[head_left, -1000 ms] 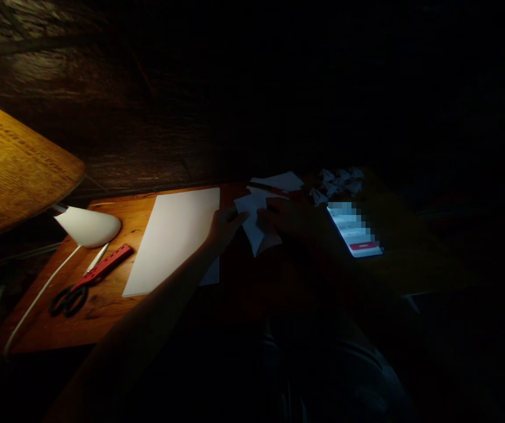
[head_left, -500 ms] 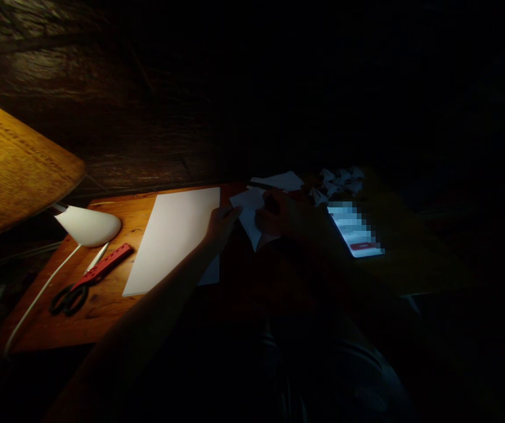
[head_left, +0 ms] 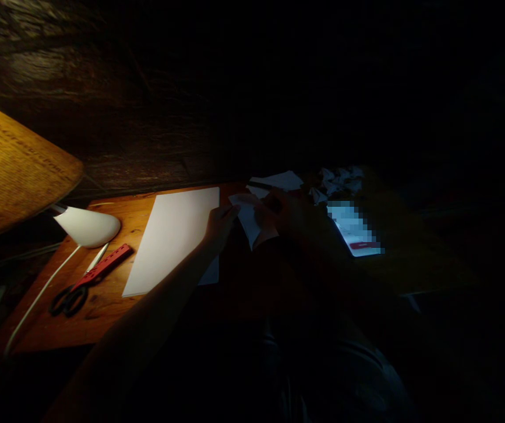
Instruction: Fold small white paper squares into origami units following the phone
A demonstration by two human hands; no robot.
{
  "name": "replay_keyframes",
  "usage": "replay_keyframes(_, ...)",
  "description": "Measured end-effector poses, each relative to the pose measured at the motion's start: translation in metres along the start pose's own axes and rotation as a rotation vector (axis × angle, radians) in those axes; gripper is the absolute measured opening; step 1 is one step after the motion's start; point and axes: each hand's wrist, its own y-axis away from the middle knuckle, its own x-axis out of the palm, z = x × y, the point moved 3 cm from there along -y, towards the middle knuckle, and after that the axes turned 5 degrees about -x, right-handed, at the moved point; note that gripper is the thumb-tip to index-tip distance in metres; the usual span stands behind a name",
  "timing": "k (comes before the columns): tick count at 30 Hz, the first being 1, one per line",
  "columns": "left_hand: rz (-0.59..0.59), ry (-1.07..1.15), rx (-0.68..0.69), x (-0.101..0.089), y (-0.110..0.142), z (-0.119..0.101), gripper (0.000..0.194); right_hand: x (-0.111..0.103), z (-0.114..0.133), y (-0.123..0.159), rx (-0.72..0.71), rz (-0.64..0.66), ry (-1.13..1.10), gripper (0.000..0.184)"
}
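A folded piece of white paper [head_left: 248, 218] is held between my two hands above the dark middle of the table. My left hand [head_left: 219, 226] is closed on its left edge, with the thumb on top. On the opposite side, my right hand [head_left: 281, 211] grips the paper with bent fingers; deep shadow hides most of that hand. The paper narrows to a point at its lower end. Just left of my left hand lies a stack of white sheets [head_left: 177, 235], partly covered by my forearm. More white paper pieces [head_left: 285, 180] lie behind my right hand, with a dark strip across them.
A lamp with a yellow shade [head_left: 14, 170] and white base [head_left: 89, 226] stands at the left. Scissors [head_left: 69, 298] and a red perforated strip [head_left: 104, 265] lie before it on the wooden table [head_left: 102, 326]. Several small folded paper shapes [head_left: 338, 181] sit behind a lit phone [head_left: 353, 232].
The folded paper has shifted slightly left and tilted between my hands. My left hand has moved a little left with it, while my right hand's fingers have changed position on the paper.
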Motion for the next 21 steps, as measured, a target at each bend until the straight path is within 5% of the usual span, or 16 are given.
replay_keyframes(9,-0.035,0.136,-0.033,0.005,0.006,-0.009,0.045,0.0,0.002,-0.001,-0.232,0.071,0.128,0.012)
replay_keyframes(14,0.012,0.115,-0.014,0.006,0.005,-0.009,0.049,0.0,0.002,0.001,-0.249,0.124,0.136,0.015)
replay_keyframes(21,0.026,0.027,0.027,0.001,-0.001,0.001,0.028,0.002,0.007,0.001,-0.161,0.135,0.008,0.023)
